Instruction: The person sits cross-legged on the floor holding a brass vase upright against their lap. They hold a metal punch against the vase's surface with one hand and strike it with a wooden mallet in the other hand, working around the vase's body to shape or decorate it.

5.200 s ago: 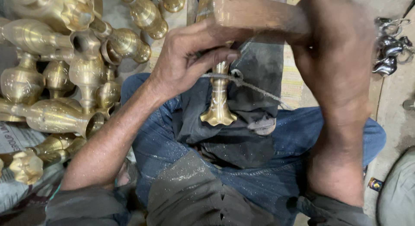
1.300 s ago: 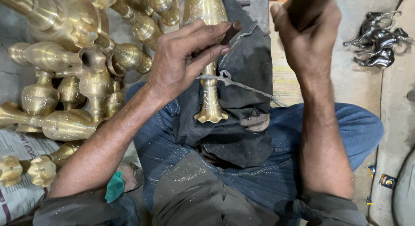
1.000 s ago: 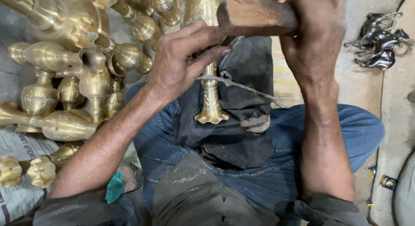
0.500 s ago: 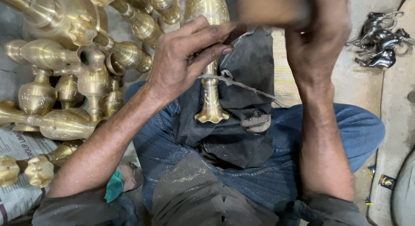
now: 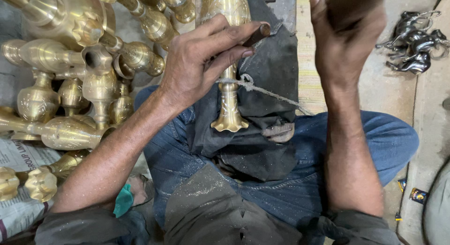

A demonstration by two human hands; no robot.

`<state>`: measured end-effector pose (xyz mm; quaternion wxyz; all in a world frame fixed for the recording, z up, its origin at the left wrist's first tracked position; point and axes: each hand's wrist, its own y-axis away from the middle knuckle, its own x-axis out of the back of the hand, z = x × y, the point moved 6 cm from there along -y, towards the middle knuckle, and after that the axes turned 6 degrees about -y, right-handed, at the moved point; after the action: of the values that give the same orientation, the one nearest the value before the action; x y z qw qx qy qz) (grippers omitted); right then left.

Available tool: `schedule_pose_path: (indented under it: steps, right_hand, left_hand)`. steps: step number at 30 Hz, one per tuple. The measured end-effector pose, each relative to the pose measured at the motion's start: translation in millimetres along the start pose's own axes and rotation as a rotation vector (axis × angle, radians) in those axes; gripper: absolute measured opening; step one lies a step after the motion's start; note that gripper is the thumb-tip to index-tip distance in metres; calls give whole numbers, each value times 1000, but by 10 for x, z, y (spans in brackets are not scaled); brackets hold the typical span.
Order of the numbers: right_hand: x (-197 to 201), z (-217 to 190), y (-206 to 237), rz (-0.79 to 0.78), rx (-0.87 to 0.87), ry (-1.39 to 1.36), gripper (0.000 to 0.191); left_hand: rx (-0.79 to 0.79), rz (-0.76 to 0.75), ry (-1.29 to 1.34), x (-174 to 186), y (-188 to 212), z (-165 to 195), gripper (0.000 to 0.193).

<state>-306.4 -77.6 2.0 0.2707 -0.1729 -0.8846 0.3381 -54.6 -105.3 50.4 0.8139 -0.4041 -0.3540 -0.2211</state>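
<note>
Half a second ago the wooden block in the right hand (image 5: pixel 349 43) showed as a pale blur level with the left knuckles; now that hand is lifted to the top edge of the view, and only a dark, blurred wooden mallet (image 5: pixel 354 8) shows above its fingers, which are wrapped tight around it. The left hand (image 5: pixel 201 71) has not shifted: it rests over the brass vase (image 5: pixel 228 62), its fingers pinched narrow around a thin dark chisel (image 5: pixel 257 35) whose tip sits near the vase's body. The vase lies along the person's lap on a black cloth (image 5: pixel 269 109), flared scalloped foot toward the person, engraved belly pointing away, and a frayed cord (image 5: pixel 267 91) is knotted round its slim neck and runs off toward the right thigh. Its surface is bright yellow metal with fine cut patterning on the neck and belly. To the left a heap of similar brass vases (image 5: pixel 79 85) covers the floor, some standing, some tipped. A sheet of printed newspaper (image 5: pixel 21 179) lies at the lower left under them. By the right knee a small dark packet (image 5: pixel 418 196) with an orange patch lies on the floor, and dark metal horse figurines (image 5: pixel 415 41) stand at the upper right.
</note>
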Motion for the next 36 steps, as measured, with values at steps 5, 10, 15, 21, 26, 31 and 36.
schedule_pose_path:
  steps: [5, 10, 15, 21, 26, 31, 36]
  right_hand:
    - [6, -79, -87, 67, 15, 158, 15]
    - [-28, -252, -200, 23, -26, 196, 12]
    - [-28, -335, -202, 101, 3, -49, 22]
    - [-25, -115, -56, 76, 56, -207, 25]
    - [6, 61, -4, 52, 102, -44, 21]
    - [-26, -80, -72, 27, 203, 71, 10]
    - [-59, -472, -200, -126, 206, 162, 18]
  left_hand:
    - [-7, -2, -7, -12, 27, -24, 38]
    - [-7, -3, -18, 2, 40, -33, 40]
    - [-23, 4, -39, -29, 63, -41, 42]
    - [-23, -5, -66, -76, 113, -86, 39]
    - [-62, 22, -101, -102, 125, -98, 36]
    - [-108, 63, -172, -157, 153, -97, 29]
    - [-73, 102, -142, -166, 192, -127, 20]
